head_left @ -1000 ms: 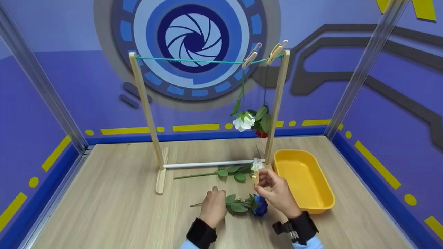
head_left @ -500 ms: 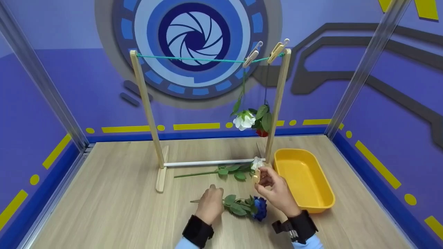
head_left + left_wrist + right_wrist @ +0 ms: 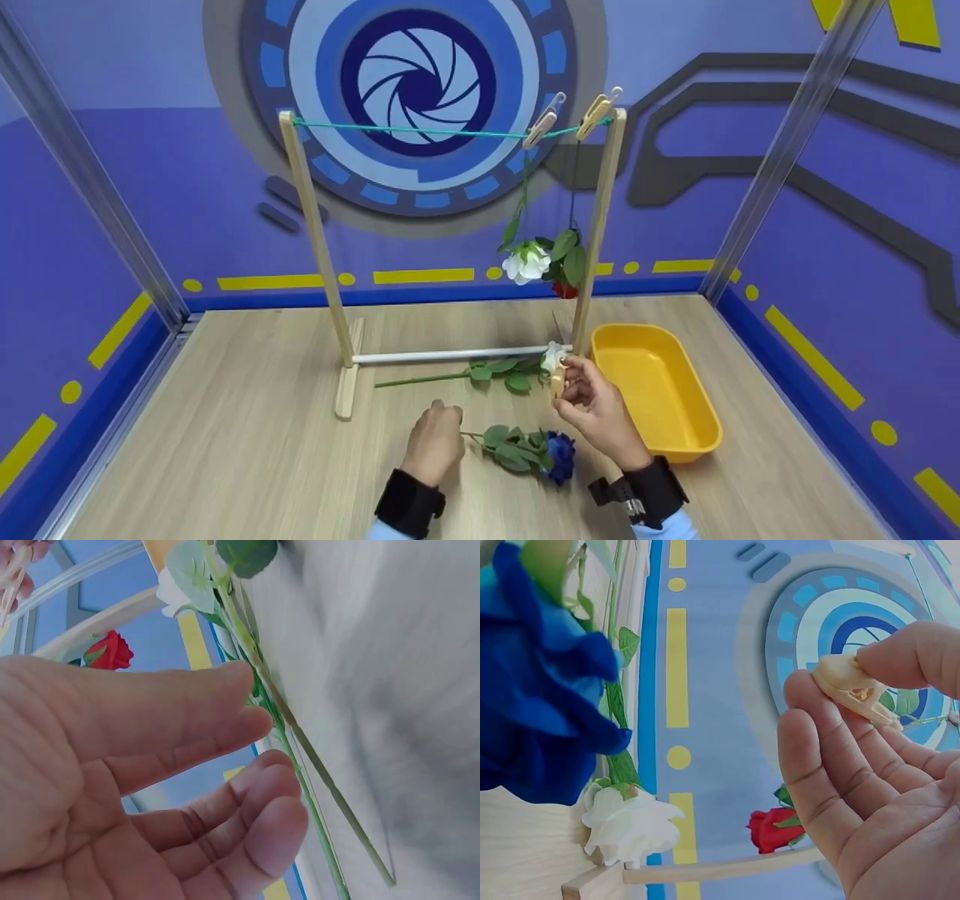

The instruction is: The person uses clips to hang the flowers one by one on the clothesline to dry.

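Blue rose [image 3: 559,457] lies between loosely parted left fingers [image 3: 277,832] and right fingers [image 3: 806,765] pinching a cream clothespin [image 3: 840,673].

No text, label or number can be read.

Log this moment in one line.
right hand: pinching clothespin; left hand: beside blue flower's stem, not gripping; green line: white flower, red flower hanging

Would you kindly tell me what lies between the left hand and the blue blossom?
Its green leaves and some stem, as the head view shows.
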Demonstrator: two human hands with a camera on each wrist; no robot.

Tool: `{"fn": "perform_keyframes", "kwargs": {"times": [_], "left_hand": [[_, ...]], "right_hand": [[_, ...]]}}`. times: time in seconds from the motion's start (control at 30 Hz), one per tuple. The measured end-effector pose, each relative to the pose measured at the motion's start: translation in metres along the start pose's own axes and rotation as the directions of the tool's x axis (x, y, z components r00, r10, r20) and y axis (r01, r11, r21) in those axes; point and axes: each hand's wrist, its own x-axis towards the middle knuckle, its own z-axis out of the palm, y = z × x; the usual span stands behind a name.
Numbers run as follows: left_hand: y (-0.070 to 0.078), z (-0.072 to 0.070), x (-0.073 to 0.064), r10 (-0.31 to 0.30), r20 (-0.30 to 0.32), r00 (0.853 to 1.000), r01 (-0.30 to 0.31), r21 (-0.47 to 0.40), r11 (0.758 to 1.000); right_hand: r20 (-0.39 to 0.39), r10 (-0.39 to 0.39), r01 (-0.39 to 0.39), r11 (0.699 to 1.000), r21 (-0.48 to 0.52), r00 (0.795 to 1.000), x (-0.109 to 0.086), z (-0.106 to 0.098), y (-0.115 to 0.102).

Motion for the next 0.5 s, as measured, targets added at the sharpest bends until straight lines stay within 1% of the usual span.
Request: {"fn": "perform_keyframes", "kwargs": {"times": [0.07,0.27,0.43,0.5], "left_hand": [[-0.003,0.0,-0.002,-0.006,0.007,1.0,0.006,-0.013,1.0],[-0.012,0.001,-0.004,-0.058,0.054,0.997,0.06,-0.047,0.997],[-0.017,0.002,-0.003,-0.075,0.077,0.994,0.079,-0.055,0.995],[-0.017,0.002,-0.002,-0.078,0.083,0.993,0.083,-0.061,0.995]], "right_hand": [[-0.007,-0.001,0.001,1.0,0.012,1.0,0.0,0.001,0.0],[-0.027,-0.035,0.035,0.999,0.005,0.999,-0.001,0.002,0.002],[-0.041,-0.029,0.028,0.999,-0.017,0.999,-0.001,0.002,0.002],[-0.055,-0.019,0.017,0.999,-0.037,0.998,0.0,0.002,-0.002]]}}
